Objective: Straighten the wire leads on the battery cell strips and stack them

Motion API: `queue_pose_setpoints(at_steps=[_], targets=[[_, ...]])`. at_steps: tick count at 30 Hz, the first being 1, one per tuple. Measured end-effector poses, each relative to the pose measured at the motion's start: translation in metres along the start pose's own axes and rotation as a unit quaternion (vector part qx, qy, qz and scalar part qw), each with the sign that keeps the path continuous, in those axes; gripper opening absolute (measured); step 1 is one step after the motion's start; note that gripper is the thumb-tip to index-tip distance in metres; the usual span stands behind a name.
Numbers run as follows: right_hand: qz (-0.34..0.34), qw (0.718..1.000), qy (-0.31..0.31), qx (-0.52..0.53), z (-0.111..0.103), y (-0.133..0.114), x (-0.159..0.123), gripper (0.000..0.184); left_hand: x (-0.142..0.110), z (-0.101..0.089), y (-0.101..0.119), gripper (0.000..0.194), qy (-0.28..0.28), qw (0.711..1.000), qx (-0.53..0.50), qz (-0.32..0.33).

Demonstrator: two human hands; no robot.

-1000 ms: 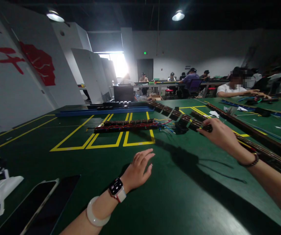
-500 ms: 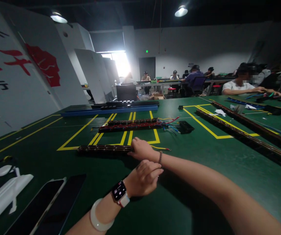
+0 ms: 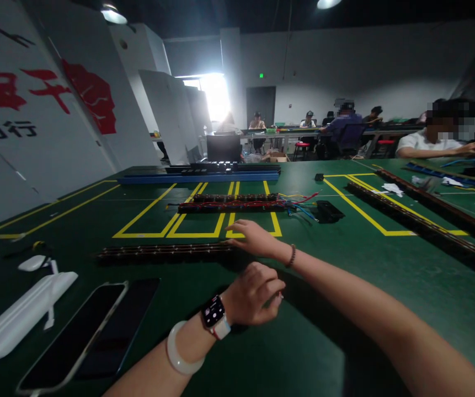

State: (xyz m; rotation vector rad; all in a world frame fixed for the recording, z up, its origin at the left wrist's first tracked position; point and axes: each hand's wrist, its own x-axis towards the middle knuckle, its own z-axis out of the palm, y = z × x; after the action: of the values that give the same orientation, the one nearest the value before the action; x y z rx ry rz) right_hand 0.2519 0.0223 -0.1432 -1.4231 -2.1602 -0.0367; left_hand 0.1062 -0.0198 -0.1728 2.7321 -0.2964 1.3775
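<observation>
My right hand (image 3: 257,238) lies palm down over the right end of a long dark strip (image 3: 163,252) that runs left to right across the green table (image 3: 345,309). Its fingers are stretched out towards the left, and I see no grip around the strip. A bead bracelet sits on that wrist. My left hand (image 3: 254,295) hovers just in front of it with the fingers curled in and nothing visible inside. That wrist carries a watch and a white bangle.
Two dark phones (image 3: 84,336) and a white elongated part (image 3: 17,317) lie at the near left. Strips with red and blue wires (image 3: 229,204) sit in yellow marked boxes, beside a black box (image 3: 330,211). Long rails (image 3: 419,226) run along the right. Other people work at far tables.
My right hand came from the far right rail to the middle, bringing a dark strip down in front of the yellow boxes, then uncurled. My left hand curled its fingers. The view shifted right.
</observation>
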Motion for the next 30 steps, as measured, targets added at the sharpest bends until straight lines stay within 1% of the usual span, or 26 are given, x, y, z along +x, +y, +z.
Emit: queue_pose_setpoints(at_steps=[2,4,6,8,10,12,14,17,19,20,22,24,27,30], targets=[[0.053,0.999,0.003,0.004,-0.015,0.019,-0.027,0.035,0.002,0.000,0.000,0.012,-0.054,0.996,-0.050,-0.047],[0.087,0.996,-0.011,0.019,-0.022,0.035,-0.053,0.039,0.005,0.000,0.000,0.021,-0.112,0.979,-0.109,-0.135],[0.102,0.994,-0.027,0.035,-0.020,0.045,-0.072,0.045,0.007,0.000,0.000,0.032,-0.155,0.942,-0.169,-0.246],[0.105,0.993,-0.039,0.040,-0.015,0.048,-0.080,0.052,0.009,0.002,-0.001,0.039,-0.177,0.887,-0.237,-0.356],[0.108,0.992,-0.052,0.038,-0.008,0.048,-0.078,0.056,0.010,0.004,-0.003,0.044,-0.176,0.824,-0.306,-0.443],[0.115,0.991,-0.065,0.036,-0.003,0.047,-0.070,0.055,0.011,0.006,-0.005,0.047,-0.168,0.758,-0.373,-0.509],[0.123,0.988,-0.079,0.047,0.001,0.048,-0.062,0.049,0.012,0.007,-0.007,0.048,-0.146,0.685,-0.441,-0.561],[0.149,0.975,-0.118,0.118,0.004,0.053,-0.057,0.036,0.012,0.005,-0.010,0.046,-0.098,0.569,-0.532,-0.619],[0.163,0.956,-0.149,0.192,0.006,0.055,-0.057,0.033,0.011,0.004,-0.012,0.044,-0.087,0.509,-0.566,-0.643],[0.167,0.948,-0.157,0.220,0.007,0.056,-0.057,0.034,0.010,0.004,-0.014,0.044,-0.090,0.487,-0.577,-0.649],[0.173,0.944,-0.151,0.238,0.007,0.054,-0.058,0.035,0.008,0.005,-0.016,0.044,-0.097,0.458,-0.591,-0.657],[0.184,0.950,-0.131,0.216,0.002,0.048,-0.059,0.031,0.008,0.005,-0.017,0.044,-0.095,0.438,-0.602,-0.661],[0.181,0.965,-0.112,0.155,-0.014,0.032,-0.062,0.024,0.010,0.004,-0.017,0.041,-0.062,0.409,-0.617,-0.670],[0.146,0.982,-0.110,0.046,-0.034,0.013,-0.067,0.019,0.014,0.003,-0.015,0.044,-0.019,0.391,-0.629,-0.672]])
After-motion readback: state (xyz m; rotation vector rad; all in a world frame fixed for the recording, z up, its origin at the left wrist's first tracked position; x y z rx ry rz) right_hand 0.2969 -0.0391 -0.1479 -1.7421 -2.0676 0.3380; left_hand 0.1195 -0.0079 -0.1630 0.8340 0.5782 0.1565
